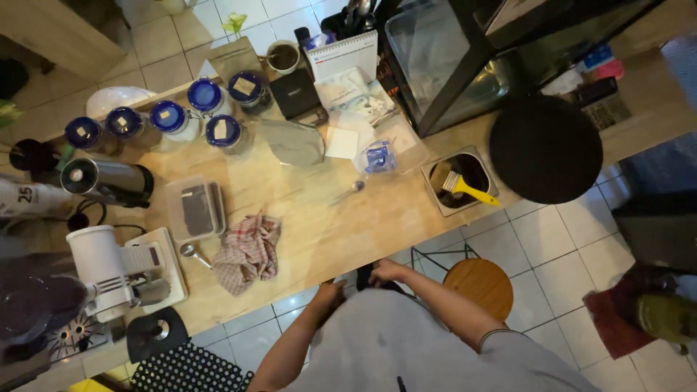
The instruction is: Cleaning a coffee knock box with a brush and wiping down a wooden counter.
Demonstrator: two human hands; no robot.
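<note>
While both hands rest at the near edge of the wooden counter, the left hand is curled with fingers pressed together against that edge, and the right hand closes loosely beside a dark object; I cannot tell whether it grips it. A checked cloth lies near the left hand. A yellow-handled brush sits in a metal tray toward the counter's right end.

Both hands rest at the wooden counter edge: left hand and right hand seem to grip something dark, near a checked cloth
</note>
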